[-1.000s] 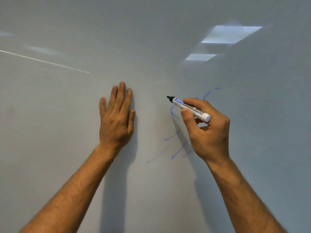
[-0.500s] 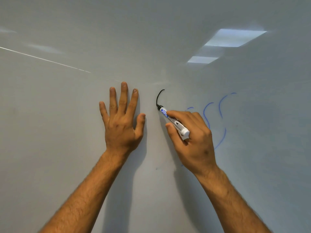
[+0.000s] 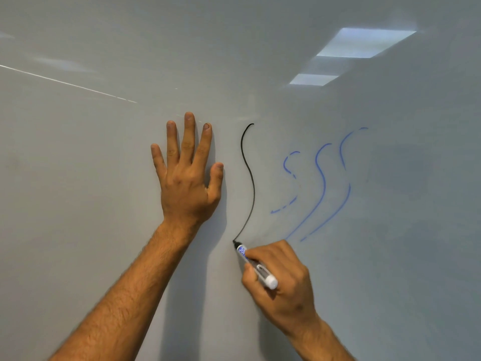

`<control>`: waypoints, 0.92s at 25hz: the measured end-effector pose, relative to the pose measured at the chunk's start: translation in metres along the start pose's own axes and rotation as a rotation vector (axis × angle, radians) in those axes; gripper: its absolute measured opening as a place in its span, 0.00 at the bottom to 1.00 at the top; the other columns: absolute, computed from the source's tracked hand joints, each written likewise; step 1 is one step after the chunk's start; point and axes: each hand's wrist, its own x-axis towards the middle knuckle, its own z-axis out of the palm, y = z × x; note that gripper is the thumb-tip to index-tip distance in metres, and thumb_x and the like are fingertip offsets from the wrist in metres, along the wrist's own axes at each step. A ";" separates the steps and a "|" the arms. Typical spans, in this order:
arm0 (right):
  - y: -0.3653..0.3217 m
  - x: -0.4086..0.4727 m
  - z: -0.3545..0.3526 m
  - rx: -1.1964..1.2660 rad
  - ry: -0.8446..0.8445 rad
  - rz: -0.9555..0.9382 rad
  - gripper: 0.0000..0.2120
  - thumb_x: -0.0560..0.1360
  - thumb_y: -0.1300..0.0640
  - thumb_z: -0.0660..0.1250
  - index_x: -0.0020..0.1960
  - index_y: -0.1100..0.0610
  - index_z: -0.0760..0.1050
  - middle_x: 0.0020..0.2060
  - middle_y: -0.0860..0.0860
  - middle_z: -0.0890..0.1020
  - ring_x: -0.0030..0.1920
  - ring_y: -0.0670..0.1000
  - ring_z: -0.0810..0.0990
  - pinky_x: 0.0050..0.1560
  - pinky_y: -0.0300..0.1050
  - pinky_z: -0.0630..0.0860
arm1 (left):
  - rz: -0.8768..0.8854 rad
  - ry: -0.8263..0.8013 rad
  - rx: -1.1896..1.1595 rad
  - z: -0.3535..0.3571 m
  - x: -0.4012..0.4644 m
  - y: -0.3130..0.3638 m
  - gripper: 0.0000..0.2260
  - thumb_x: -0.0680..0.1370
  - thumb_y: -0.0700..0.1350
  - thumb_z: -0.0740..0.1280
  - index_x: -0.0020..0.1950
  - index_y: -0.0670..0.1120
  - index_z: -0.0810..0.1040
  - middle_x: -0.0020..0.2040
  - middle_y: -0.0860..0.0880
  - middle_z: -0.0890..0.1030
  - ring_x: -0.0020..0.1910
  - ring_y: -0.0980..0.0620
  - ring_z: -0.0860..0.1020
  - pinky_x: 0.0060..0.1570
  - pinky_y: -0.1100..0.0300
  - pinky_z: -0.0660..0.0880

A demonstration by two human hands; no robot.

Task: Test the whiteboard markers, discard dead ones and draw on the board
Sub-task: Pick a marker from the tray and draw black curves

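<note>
The whiteboard (image 3: 78, 191) fills the whole view. My left hand (image 3: 187, 173) presses flat against it with straight, spread fingers. My right hand (image 3: 282, 280) grips a white marker (image 3: 256, 265) with a blue label, its black tip touching the board at the lower end of a long black S-shaped line (image 3: 251, 178). To the right of that line are three blue S-shaped strokes (image 3: 321, 178); the leftmost one is faint and broken.
Ceiling lights are reflected on the board at the upper right (image 3: 364, 43). A thin bright streak (image 3: 67, 83) crosses the upper left of the board. No board edge, tray or other marker is in view.
My right hand has drawn the marker downward, extending the black line from a short hook into a long S curve. My left hand stayed flat on the board.
</note>
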 end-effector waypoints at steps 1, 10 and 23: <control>-0.003 -0.005 0.006 0.000 -0.032 -0.001 0.05 0.76 0.58 0.67 0.45 0.57 0.82 0.40 0.46 0.82 0.41 0.48 0.78 0.37 0.41 0.76 | 0.000 0.000 0.001 0.000 0.000 0.000 0.29 0.82 0.54 0.56 0.81 0.48 0.57 0.82 0.44 0.54 0.81 0.40 0.48 0.76 0.34 0.44; -0.009 0.064 -0.027 0.044 0.216 0.022 0.12 0.78 0.56 0.67 0.55 0.62 0.82 0.48 0.50 0.83 0.46 0.52 0.79 0.50 0.39 0.74 | 0.024 -0.068 0.071 -0.004 0.001 0.001 0.26 0.84 0.52 0.51 0.82 0.48 0.52 0.82 0.44 0.50 0.81 0.40 0.45 0.76 0.33 0.43; -0.009 0.150 -0.003 -0.037 0.133 -0.001 0.17 0.80 0.51 0.63 0.66 0.56 0.78 0.54 0.48 0.83 0.51 0.50 0.75 0.46 0.32 0.70 | 0.054 -0.018 0.081 -0.020 -0.001 -0.057 0.31 0.80 0.56 0.55 0.81 0.46 0.56 0.82 0.44 0.54 0.81 0.43 0.50 0.76 0.35 0.46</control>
